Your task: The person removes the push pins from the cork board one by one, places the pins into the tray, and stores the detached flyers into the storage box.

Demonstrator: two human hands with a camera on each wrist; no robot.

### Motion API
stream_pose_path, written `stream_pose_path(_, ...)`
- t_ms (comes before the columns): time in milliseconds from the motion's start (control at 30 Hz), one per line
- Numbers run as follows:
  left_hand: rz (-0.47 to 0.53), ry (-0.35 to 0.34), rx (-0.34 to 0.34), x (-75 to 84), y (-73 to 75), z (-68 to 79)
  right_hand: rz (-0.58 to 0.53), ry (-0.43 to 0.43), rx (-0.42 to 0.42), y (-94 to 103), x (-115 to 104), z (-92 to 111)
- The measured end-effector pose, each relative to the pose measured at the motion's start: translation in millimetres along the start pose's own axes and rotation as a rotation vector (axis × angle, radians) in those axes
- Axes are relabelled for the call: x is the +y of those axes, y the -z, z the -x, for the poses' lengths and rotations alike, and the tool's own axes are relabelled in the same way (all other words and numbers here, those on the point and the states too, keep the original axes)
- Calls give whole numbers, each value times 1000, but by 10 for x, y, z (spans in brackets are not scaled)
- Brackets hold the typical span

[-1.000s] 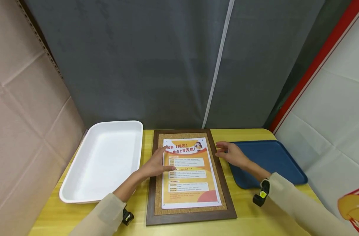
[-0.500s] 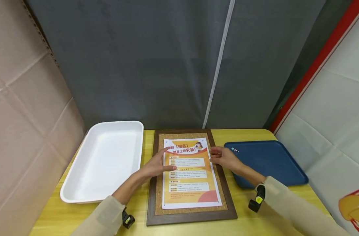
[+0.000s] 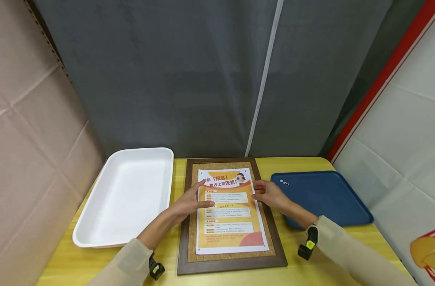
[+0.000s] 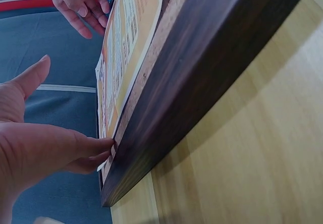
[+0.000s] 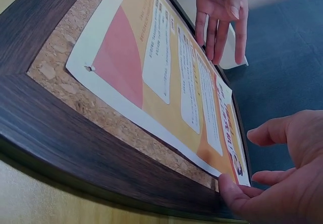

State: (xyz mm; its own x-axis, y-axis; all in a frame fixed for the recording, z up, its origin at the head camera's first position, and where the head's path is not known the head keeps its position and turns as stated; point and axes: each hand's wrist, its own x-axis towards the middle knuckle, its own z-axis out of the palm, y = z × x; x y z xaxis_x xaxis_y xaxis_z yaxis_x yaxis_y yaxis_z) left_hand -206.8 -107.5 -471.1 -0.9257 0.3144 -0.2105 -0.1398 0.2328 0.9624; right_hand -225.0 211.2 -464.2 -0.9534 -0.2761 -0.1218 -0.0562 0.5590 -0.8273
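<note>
A printed orange-and-white poster lies on a cork board with a dark wooden frame. Small dark marks sit at its corners. In the head view my left hand reaches over the left side of the frame, fingers extended along the poster's left edge and thumb spread. Its fingertips meet that edge in the left wrist view. My right hand is at the poster's upper right edge. The right wrist view shows its fingertips right at the paper's edge, the thumb held apart.
A deep white tray stands left of the board. On the right is a blue tray, with several tiny pieces at its near left corner. A dark grey curtain closes off the back of the yellow table.
My right hand has moved left from beside the blue tray to the poster's right edge, uncovering the tiny pieces on the tray. The left hand has stayed in place.
</note>
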Motion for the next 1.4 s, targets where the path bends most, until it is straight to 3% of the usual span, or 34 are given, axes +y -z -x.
stream_pose_path(467,3,-35,141,-33,-36,-39,-21,-18,59,-111,59,-13)
stream_pose_path(700,51,-91,125,-56,-54,-47,-16,9,95,-180,82,-34)
stream_pose_path(933,61,-41,153,-78,-67,-49,-72,64,77,-216,93,-26)
stream_pose_path(1133,70,-21,145,-117,-73,-72,-69,61,72,-249,101,-19)
stream_pose_path(1267,80,-22,138,-136,-75,-74,-91,48,50,-264,102,-11)
stream_pose_path(1400,18,-43,154,-128,-69,-62,-89,44,44,-249,96,-7)
